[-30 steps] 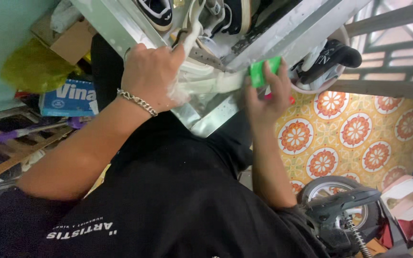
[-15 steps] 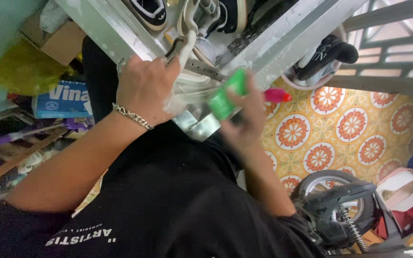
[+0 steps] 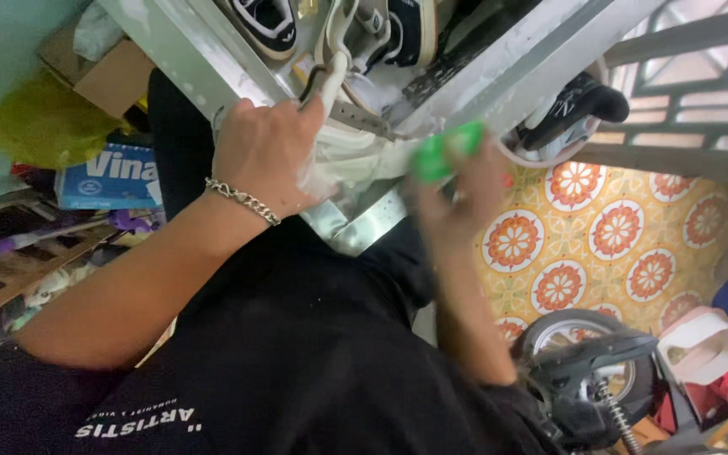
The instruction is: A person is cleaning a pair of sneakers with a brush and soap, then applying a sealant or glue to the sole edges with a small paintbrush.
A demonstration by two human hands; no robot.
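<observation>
Left hand (image 3: 267,156) is clenched around a white shoe (image 3: 355,160), pinning it against the edge of a metal rack (image 3: 499,59); a chain bracelet (image 3: 242,200) sits on that wrist. The shoe lies between the two hands, at the rack's lower corner, its upper folded under the left fingers.

Right hand (image 3: 457,198) is motion-blurred; its grip is closed on a green brush (image 3: 440,152), which sits at the shoe's right end, just below the rack rail. Whether the brush touches the shoe cannot be told through the blur.

On the rack above: several sneakers, one dark with a white sole (image 3: 267,25). A black shoe (image 3: 575,105) rests in a white basin (image 3: 549,147) to the right of the rack.

Surroundings: floor of orange floral tiles (image 3: 634,244); a blue box (image 3: 107,177) and a cardboard box (image 3: 115,76) at the left; a dark machine with a wheel (image 3: 587,371) at lower right. The person wears a black shirt (image 3: 297,362).
</observation>
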